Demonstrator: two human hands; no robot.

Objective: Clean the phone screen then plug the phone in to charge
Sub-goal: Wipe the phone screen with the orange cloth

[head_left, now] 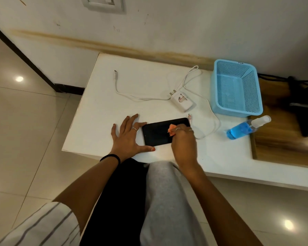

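A black phone (157,133) lies screen up near the front edge of the white table (100,121). My left hand (127,137) rests flat on the table with fingers spread, bracing the phone's left end. My right hand (182,142) is closed on a small orange cloth (172,130) pressed on the right part of the screen. A white charger adapter (182,102) lies behind the phone, its white cable (124,94) looping left to a free plug end. A second connector tip (190,118) lies by the phone's right end.
A light blue mesh basket (236,87) stands at the back right of the table. A spray bottle of blue liquid (245,128) lies on its side in front of it. A wall switch plate (105,4) sits high on the wall. My knees are under the table's front edge.
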